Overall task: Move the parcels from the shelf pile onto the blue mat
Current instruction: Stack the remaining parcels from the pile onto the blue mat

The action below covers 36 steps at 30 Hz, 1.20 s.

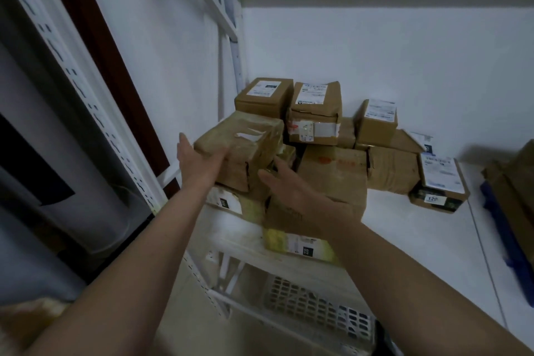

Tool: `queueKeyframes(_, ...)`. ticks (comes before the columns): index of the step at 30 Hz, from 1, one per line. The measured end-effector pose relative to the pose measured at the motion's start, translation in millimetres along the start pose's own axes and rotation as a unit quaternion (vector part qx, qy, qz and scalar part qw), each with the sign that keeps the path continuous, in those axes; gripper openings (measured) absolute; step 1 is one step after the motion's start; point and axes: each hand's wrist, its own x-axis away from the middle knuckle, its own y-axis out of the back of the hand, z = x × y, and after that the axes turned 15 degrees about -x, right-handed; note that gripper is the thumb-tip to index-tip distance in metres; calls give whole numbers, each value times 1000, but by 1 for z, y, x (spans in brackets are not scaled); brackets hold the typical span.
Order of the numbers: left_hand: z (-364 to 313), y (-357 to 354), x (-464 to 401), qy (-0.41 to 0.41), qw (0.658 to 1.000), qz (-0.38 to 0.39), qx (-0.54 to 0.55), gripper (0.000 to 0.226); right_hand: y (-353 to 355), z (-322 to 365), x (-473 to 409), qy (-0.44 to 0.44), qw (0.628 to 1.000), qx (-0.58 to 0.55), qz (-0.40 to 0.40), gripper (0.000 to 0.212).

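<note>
A pile of brown cardboard parcels (332, 153) sits on the white shelf (419, 240), against the back wall. At the pile's front left, a tape-wrapped brown parcel (245, 141) is tilted between my hands. My left hand (199, 162) lies flat against its left side, fingers straight. My right hand (291, 191) touches its lower right side with fingers extended. A strip of the blue mat (508, 228) shows at the right edge, with brown cardboard lying on it.
A small parcel with a white label (439, 182) lies alone on the shelf to the right of the pile. White shelf uprights (86, 95) stand at left and behind the pile. A white perforated basket (318, 303) sits below the shelf.
</note>
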Motion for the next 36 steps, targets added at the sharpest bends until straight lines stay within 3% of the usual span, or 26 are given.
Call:
queueKeyframes(3,6,-2,-25,98,991,49,77,103,-13,9,-13,-11,997,-80,7,58)
queueKeyframes(6,15,-8,-33,110,988,66,85,100,-22,5,-28,-42,991,-125,-3,74)
queueKeyframes(9,8,-11,-19,102,989,49,95,67,-19,-2,-30,-54,981,-184,-5,91)
queueKeyframes(11,5,-15,-6,80,991,49,97,51,-13,-3,-21,-44,977,-209,-18,81)
queueKeyframes(17,-30,-23,52,-6,996,38,83,43,19,3,26,15,973,-203,-108,65)
queueKeyframes(24,-66,-47,134,-67,984,134,94,41,57,1,135,77,940,-196,-268,52)
queueKeyframes(29,-95,-60,212,-162,958,177,156,36,79,6,222,134,903,-173,-370,49)
queueKeyframes(36,-132,-73,292,-230,912,271,205,35,121,13,314,175,848,-165,-472,46)
